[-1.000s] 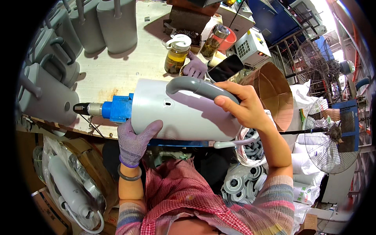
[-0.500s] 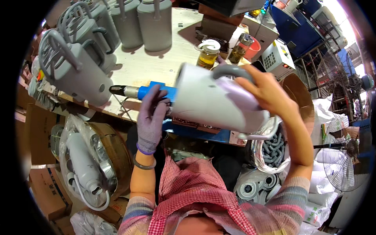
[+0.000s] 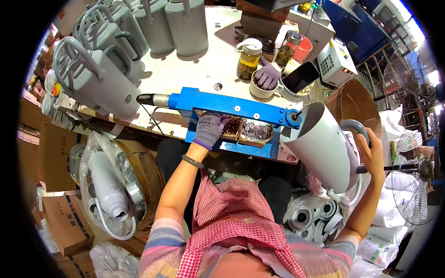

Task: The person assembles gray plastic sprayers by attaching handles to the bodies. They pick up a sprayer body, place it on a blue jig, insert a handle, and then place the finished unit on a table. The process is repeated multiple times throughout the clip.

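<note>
My right hand (image 3: 371,150) is closed round the dark grey handle (image 3: 356,127) of a pale grey jug (image 3: 320,150). Tilted, the jug has its wide open end facing up and left, close beside the right end of a blue bench machine (image 3: 222,104). A thin loop handle hangs at its lower end. My left hand (image 3: 209,129), in a grey-purple glove, reaches under the machine's arm to a tray of small dark screws (image 3: 229,127). Its fingers are bent together, and whatever they pinch is hidden. Next to the screws lies a tray of small silvery parts (image 3: 256,130).
Several grey jugs (image 3: 187,30) stand at the back left of the table. Behind the machine are a white cup (image 3: 263,91) with a glove in it, a lidded jar (image 3: 249,62) and a phone (image 3: 301,76). A bagged box (image 3: 143,173) stands at lower left, a fan (image 3: 417,185) at right.
My right hand has carried the jug right and down, away from in front of the machine, uncovering the trays. My left hand has moved right, from the machine's left part to the screw tray.
</note>
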Demonstrator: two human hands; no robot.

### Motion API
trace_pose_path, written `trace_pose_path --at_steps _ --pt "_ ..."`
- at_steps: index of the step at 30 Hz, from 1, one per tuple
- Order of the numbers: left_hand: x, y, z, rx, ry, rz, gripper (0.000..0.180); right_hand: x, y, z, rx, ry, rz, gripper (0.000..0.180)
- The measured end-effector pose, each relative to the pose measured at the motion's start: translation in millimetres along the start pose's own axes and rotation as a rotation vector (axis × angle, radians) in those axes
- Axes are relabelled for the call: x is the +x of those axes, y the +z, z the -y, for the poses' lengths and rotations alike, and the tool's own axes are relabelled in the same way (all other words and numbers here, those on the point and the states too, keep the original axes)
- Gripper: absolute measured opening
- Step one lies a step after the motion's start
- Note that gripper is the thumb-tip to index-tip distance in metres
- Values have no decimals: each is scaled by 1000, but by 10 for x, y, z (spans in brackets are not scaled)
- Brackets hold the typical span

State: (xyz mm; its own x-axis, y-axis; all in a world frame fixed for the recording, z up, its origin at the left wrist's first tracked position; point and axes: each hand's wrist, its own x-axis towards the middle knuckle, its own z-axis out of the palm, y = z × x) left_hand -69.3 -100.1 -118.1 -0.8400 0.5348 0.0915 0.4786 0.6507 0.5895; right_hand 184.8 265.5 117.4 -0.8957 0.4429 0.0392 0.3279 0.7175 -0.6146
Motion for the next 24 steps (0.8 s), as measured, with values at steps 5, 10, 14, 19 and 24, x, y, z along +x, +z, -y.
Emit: trace_pose_path --at_steps 5,10,14,19,24 --pt "-41 -23 -176 216 163 56 34 -134 99 -261 85 -15 28 23" --pt "-61 26 -71 76 33 -64 21 -292 108 -404 80 -31 -21 25" --pt "-196 -94 -70 11 208 -262 23 -430 82 -565 101 57 -72 27" --pt "-505 -468 -806 -430 -79 -224 15 -570 72 -760 65 84 -67 29" --pt "-48 -477 -1648 -914 144 25 19 -589 151 -848 91 29 -134 27"
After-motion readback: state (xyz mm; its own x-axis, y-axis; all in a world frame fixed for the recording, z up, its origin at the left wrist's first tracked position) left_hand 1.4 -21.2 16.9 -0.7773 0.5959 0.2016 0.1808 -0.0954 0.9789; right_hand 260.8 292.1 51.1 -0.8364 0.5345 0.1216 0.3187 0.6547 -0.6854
